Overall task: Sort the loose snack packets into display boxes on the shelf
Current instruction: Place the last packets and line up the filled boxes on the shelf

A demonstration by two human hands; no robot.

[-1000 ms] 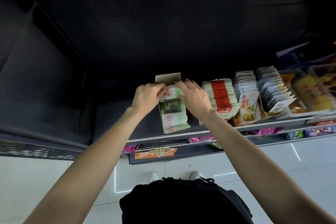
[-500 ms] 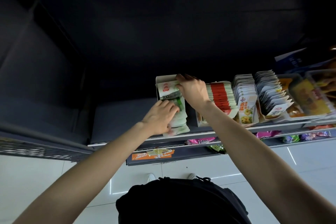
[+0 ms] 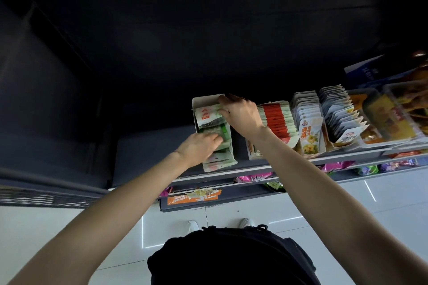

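At the bottom of the view we see a dark garment (image 3: 231, 259) and two white shoes (image 3: 247, 223) on a pale tiled floor (image 3: 347, 210), with both bare forearms reaching up and away toward a grey shelf (image 3: 342, 156). Below that shelf's front edge, a lower level shows pink and green wrappers (image 3: 252, 178) and an orange label strip (image 3: 194, 196). On the shelf, the left hand (image 3: 199, 148) lies with fingers fairly straight on the green and white packets (image 3: 220, 146), pressing the front of the row; we cannot tell whether the thumb hooks any packet. These packets stand in a row inside a white cardboard display box (image 3: 206, 99) at the left end of the stocked shelf. Farther back, the right hand (image 3: 240, 115) has its fingers curled over the rear packets of that row, near the box's back flap, gripping them. Just right of this box stands a box of red and white packets (image 3: 276, 120), then a box of white packets with yellow print (image 3: 309, 122), then grey-white packets (image 3: 340, 111), then clear tubs with yellow contents (image 3: 391, 115). Behind everything the shelf back is dark.
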